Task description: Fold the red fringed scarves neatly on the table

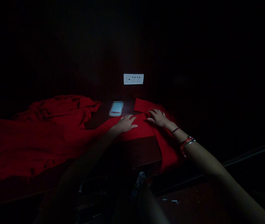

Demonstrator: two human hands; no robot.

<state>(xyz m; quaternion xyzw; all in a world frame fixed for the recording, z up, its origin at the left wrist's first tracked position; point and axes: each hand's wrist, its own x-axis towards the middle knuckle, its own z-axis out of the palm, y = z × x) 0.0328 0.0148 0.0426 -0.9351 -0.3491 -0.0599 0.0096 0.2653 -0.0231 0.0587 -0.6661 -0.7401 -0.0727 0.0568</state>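
Note:
A red cloth point(141, 126) lies over a dark wooden surface point(143, 149), and part of it hangs down at the right. My left hand point(125, 123) rests flat on this cloth with its fingers spread. To its right, my right hand point(157, 117) also lies on the cloth, fingers apart, near a fold at the far edge. Neither hand grips anything. A lit phone point(116, 108), its screen blurred, lies just beyond my left hand. Bracelets circle my right wrist.
A large heap of red cloth point(60, 112) spreads across the left side. A white wall socket point(133, 79) sits above the surface. Small white scraps point(174, 201) lie on the floor at the lower right. Much of the scene is too dark to make out.

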